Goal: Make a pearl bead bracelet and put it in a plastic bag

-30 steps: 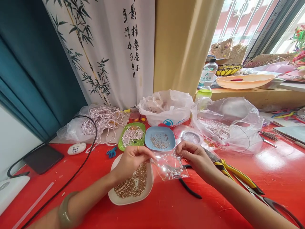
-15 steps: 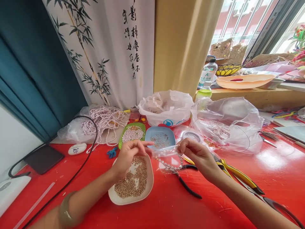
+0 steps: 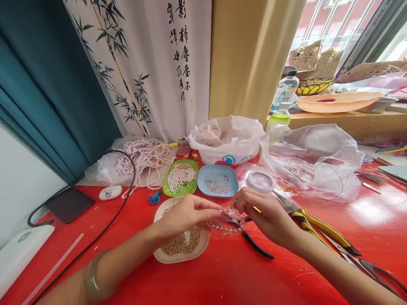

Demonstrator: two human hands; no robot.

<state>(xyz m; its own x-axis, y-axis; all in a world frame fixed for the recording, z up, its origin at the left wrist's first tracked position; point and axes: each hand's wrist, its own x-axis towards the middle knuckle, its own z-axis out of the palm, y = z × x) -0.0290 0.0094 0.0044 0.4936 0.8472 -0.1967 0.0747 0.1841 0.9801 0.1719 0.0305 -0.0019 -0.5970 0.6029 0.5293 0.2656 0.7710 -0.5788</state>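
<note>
The right hand [image 3: 265, 212] hides the pliers' [image 3: 259, 249] head.

Item: small clear plastic bag [image 3: 229, 217], transparent, crumpled and gathered, approx. level, held just above the red surface [image 3: 222, 275] between left hand [image 3: 187, 213] and right hand [image 3: 265, 210]. Fingers [image 3: 213, 208] of both hands pinch its top edge. Contents: pearl bead strand [image 3: 227, 228], white/silvery beads, sagging in a loop along the bag's lower edge. Bag sits beside white dish rim.
</note>
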